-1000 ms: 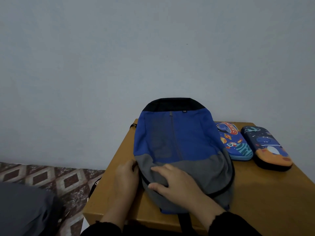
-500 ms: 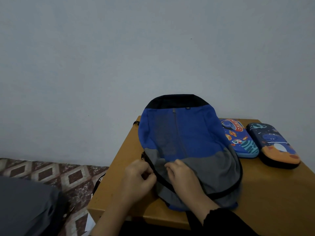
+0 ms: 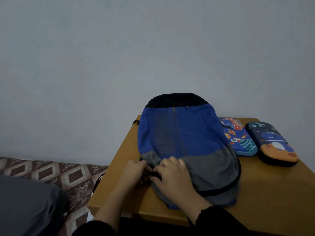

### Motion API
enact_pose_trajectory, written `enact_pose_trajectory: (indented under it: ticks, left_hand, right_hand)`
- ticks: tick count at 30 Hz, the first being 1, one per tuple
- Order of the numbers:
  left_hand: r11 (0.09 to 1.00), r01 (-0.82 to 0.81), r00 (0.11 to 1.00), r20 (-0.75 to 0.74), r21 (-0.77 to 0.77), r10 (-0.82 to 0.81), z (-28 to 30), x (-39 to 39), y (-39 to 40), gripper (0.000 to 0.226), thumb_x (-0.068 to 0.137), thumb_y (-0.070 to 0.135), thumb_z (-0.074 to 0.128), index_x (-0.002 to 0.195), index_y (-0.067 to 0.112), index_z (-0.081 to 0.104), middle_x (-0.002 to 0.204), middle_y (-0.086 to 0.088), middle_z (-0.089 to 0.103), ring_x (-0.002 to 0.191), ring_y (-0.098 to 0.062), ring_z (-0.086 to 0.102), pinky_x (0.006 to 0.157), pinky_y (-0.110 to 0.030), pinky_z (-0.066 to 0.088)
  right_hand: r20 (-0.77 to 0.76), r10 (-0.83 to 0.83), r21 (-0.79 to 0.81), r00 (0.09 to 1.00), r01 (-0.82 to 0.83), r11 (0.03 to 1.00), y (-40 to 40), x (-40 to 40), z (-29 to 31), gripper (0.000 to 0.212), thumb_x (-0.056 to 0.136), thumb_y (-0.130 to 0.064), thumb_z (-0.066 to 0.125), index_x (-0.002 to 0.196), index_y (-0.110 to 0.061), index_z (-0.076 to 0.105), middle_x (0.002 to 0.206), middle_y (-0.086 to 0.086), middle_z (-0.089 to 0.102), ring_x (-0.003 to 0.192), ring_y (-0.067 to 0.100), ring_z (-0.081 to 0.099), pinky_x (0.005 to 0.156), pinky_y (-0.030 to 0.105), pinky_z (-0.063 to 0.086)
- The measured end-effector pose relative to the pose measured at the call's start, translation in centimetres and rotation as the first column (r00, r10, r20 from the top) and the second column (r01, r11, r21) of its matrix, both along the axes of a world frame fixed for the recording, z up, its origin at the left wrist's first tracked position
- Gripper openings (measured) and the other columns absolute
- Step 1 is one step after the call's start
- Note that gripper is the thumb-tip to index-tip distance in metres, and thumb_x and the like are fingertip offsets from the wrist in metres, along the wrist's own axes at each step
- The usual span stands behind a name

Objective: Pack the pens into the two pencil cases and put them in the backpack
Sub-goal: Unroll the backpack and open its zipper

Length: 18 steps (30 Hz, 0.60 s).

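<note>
A left hand (image 3: 136, 171) and a right hand (image 3: 172, 178) meet at the near left edge of a blue and grey backpack (image 3: 184, 143), each grip pinching its zipper seam. The backpack lies flat on a wooden worktop (image 3: 272, 193). Just right of it lie a blue space pencil case (image 3: 238, 138) and a dark dinosaur pencil case (image 3: 274, 145), both closed.

A blue backpack (image 3: 180, 133) with a black top and grey lower panel lies flat. Just right of the backpack, side by side, lie two closed pencil cases: a blue rocket-print case (image 3: 237, 137), then a dark dinosaur-print case (image 3: 272, 143).
</note>
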<state>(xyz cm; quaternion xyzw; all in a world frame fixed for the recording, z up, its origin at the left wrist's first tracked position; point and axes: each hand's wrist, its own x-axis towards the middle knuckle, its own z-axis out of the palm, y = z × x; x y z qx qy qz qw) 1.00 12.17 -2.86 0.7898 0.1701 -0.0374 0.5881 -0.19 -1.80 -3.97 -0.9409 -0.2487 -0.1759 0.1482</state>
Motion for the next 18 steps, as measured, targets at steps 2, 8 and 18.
enact_pose_trajectory:
  ticks: [2,8,18]
  left_hand:
    - [1.000,-0.027,0.999,-0.020,0.000,0.027,0.1,0.6,0.0,0.024,0.087,0.006,0.050,0.072,-0.005,0.065,0.056,-0.017,0.056,0.039,-0.019,0.047,0.041,-0.024,0.038]
    - [0.992,-0.005,0.999,0.045,0.128,-0.001,-0.5,2.3,-0.2,0.035,0.087,0.019,0.065,0.059,0.006,0.049,0.045,-0.011,0.049,0.032,-0.016,0.047,0.035,-0.021,0.035]
    - [0.974,-0.074,0.995,0.085,0.216,0.057,-1.5,2.7,-0.1,0.043,0.077,-0.003,0.061,0.045,0.010,0.035,0.029,0.005,0.034,0.027,-0.009,0.027,0.035,-0.021,0.024]
  right_hand:
    - [-0.030,-0.016,-0.018,0.999,0.016,1.000,0.3,0.0,0.3,0.029,0.093,-0.044,0.049,0.106,-0.026,0.068,0.100,-0.006,0.057,0.102,0.019,0.046,0.092,0.036,0.033]
    - [-0.119,-0.036,-0.030,0.992,0.032,0.999,0.9,0.3,0.3,0.024,0.095,-0.034,0.045,0.113,-0.032,0.061,0.111,-0.006,0.054,0.111,0.020,0.042,0.095,0.036,0.028]
    - [-0.188,0.019,-0.050,0.982,-0.029,0.998,0.6,0.1,0.7,0.013,0.094,-0.042,0.045,0.098,-0.033,0.053,0.096,-0.010,0.036,0.106,0.020,0.039,0.089,0.036,0.025]
